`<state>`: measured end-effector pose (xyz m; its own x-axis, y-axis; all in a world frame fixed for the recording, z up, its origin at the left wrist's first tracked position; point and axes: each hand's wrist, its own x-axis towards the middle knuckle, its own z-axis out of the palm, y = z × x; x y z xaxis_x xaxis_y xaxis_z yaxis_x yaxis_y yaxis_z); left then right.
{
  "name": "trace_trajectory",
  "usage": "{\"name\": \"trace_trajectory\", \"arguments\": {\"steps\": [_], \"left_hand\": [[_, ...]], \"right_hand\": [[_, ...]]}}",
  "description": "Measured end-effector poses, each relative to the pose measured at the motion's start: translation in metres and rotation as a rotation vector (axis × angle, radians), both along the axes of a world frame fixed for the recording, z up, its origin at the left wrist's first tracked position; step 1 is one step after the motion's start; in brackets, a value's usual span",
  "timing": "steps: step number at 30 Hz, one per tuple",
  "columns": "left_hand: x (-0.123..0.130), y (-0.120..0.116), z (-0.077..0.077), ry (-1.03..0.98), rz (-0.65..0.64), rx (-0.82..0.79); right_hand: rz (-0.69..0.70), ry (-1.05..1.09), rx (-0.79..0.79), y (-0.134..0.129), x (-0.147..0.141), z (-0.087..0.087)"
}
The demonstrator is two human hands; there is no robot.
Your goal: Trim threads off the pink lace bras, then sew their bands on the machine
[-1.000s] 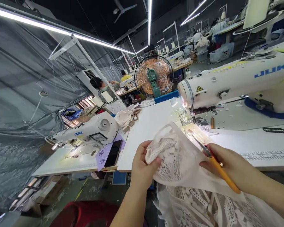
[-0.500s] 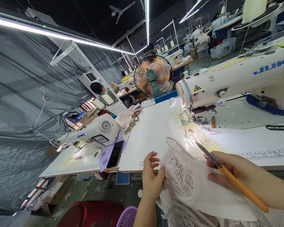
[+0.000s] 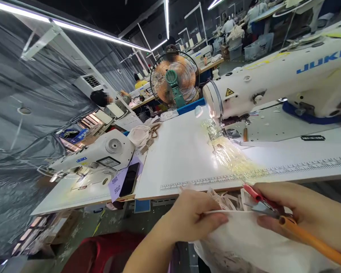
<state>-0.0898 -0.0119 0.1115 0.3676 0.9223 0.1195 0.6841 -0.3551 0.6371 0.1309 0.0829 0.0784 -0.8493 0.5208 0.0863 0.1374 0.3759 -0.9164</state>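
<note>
Some white lacy fabric (image 3: 241,232) sits pinched in the left hand (image 3: 194,216); the right hand (image 3: 287,201) grips orange-handled scissors (image 3: 302,234). Work looks unfinished from here.

Left grip (image 3: 196,216): thumb and fingers pinching the edge of a white garment (image 3: 244,231)
Right grip (image 3: 298,203): wrapped round an orange-handled tool (image 3: 312,239), just beside the same edge
Counter (image 3: 176,151): white, with a ruler scale (image 3: 204,182) printed along its near side
Sewing machine (image 3: 261,83): white, blue lettering, at right
Second machine (image 3: 102,155): at left, a dark phone (image 3: 130,180) near it on a purple sheet (image 3: 113,187)
Fan (image 3: 174,81): green hub, beyond the counter
</note>
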Motion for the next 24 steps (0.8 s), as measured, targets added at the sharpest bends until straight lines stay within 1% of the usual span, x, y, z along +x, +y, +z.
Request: {"name": "trace_trajectory", "arguments": {"steps": [2, 3, 4, 6, 9, 11, 13, 15, 17, 18, 20, 22, 24], "left_hand": [[-0.01, -0.003, 0.012, -0.049, 0.06, -0.191], [-0.014, -0.003, 0.015, -0.076, 0.096, -0.289], [-0.019, -0.002, 0.014, -0.097, 0.131, -0.381], [-0.025, 0.001, 0.004, -0.119, 0.199, -0.531], [-0.031, 0.007, -0.026, -0.093, 0.255, -0.65], [-0.033, 0.011, -0.043, -0.029, 0.249, -0.637], [-0.035, 0.015, -0.05, 0.065, 0.216, -0.559], [-0.031, 0.019, -0.047, 0.147, 0.173, -0.477], [-0.021, 0.023, -0.039, 0.143, 0.135, -0.434], [-0.014, 0.025, -0.035, 0.101, 0.123, -0.424], [0.003, 0.031, -0.032, -0.053, 0.109, -0.41], [0.02, 0.037, -0.034, -0.266, 0.115, -0.411], [0.032, 0.043, -0.04, -0.481, 0.127, -0.455]], "right_hand": [[0.057, -0.042, -0.007, 0.006, 0.009, 0.005], [0.064, -0.057, -0.016, 0.009, 0.013, 0.005], [0.05, -0.068, -0.03, 0.013, 0.016, 0.003], [0.029, -0.079, -0.07, 0.02, 0.022, -0.007], [0.022, -0.093, -0.129, 0.028, 0.026, -0.031], [0.004, -0.102, -0.142, 0.032, 0.026, -0.045], [-0.021, -0.111, -0.153, 0.035, 0.026, -0.052], [-0.035, -0.119, -0.173, 0.037, 0.025, -0.051], [-0.019, -0.124, -0.197, 0.038, 0.022, -0.044], [-0.003, -0.124, -0.202, 0.039, 0.02, -0.04], [0.04, -0.122, -0.187, 0.04, 0.015, -0.03], [0.076, -0.116, -0.138, 0.042, 0.011, -0.021], [0.102, -0.101, -0.097, 0.044, 0.007, -0.014]]}}
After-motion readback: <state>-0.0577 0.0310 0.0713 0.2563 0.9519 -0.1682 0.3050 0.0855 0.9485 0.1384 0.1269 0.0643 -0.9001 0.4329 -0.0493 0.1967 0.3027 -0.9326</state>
